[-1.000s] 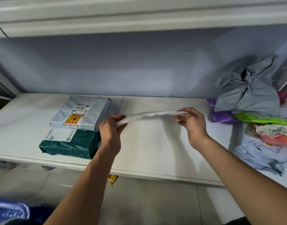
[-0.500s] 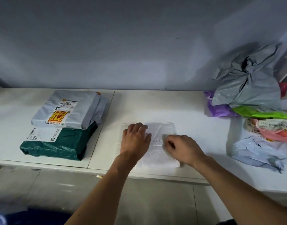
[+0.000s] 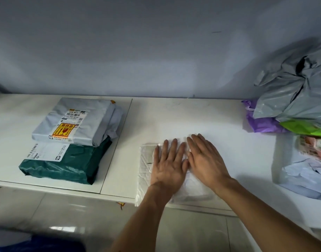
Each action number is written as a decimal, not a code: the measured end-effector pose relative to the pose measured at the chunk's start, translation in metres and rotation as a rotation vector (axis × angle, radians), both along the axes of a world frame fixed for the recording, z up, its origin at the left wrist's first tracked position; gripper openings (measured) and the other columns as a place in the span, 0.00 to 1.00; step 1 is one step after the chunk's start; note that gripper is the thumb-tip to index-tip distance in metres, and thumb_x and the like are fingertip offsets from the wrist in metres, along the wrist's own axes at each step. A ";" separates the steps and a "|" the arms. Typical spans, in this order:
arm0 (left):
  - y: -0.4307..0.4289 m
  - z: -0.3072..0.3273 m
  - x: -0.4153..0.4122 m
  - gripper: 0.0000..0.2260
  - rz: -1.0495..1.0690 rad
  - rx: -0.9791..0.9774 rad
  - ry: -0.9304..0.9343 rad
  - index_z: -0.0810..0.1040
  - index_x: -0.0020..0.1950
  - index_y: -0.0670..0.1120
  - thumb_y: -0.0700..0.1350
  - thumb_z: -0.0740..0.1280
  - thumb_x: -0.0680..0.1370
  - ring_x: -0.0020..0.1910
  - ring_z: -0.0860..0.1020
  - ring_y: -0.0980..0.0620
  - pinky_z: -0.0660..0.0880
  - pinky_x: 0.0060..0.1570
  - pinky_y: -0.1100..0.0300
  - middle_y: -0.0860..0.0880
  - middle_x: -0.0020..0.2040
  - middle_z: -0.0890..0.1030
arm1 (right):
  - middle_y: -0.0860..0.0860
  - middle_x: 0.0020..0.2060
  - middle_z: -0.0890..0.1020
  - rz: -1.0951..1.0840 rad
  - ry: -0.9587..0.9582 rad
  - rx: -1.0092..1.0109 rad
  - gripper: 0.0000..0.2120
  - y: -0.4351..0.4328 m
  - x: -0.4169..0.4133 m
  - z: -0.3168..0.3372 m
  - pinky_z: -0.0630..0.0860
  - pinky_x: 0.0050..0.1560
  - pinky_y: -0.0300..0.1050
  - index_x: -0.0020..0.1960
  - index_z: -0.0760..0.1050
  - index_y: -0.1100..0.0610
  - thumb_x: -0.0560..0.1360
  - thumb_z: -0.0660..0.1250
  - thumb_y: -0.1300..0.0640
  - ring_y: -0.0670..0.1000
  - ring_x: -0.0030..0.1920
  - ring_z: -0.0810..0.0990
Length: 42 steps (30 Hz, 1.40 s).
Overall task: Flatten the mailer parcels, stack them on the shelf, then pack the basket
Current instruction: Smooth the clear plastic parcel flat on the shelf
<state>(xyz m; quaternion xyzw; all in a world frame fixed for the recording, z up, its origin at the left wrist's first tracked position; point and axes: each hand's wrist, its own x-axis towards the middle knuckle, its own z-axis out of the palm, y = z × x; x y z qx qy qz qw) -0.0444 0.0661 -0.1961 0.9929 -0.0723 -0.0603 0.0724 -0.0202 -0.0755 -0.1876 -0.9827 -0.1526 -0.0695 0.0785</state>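
The white shelf point(image 3: 183, 115) runs the full width of the view. A loose heap of crumpled mailers point(image 3: 292, 95) sits at its right end and looks unflattened. At the left, a grey parcel point(image 3: 79, 120) lies on a green parcel point(image 3: 65, 166) in a neat stack.

Between them, at the near edge, lies the white mailer point(image 3: 147, 160). It is thin, glossy and creased, and its near-left corner hangs a little past the shelf front. That overhang is the main risk. The plastic looks slick on the smooth shelf, so a press angled toward the near side could slide the mailer off onto the floor. Trapped air might also puff it back up once the pressure comes off.

The left hand point(image 3: 170, 166) and right hand point(image 3: 205, 160) press flat on it side by side, fingers straight, gripping nothing.
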 end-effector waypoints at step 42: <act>0.072 0.002 -0.053 0.34 0.232 -0.063 -0.081 0.42 0.79 0.50 0.59 0.27 0.75 0.78 0.39 0.54 0.39 0.76 0.56 0.52 0.80 0.43 | 0.58 0.74 0.66 0.135 0.126 -0.060 0.29 0.064 -0.057 -0.013 0.61 0.73 0.58 0.74 0.65 0.61 0.80 0.50 0.45 0.57 0.75 0.63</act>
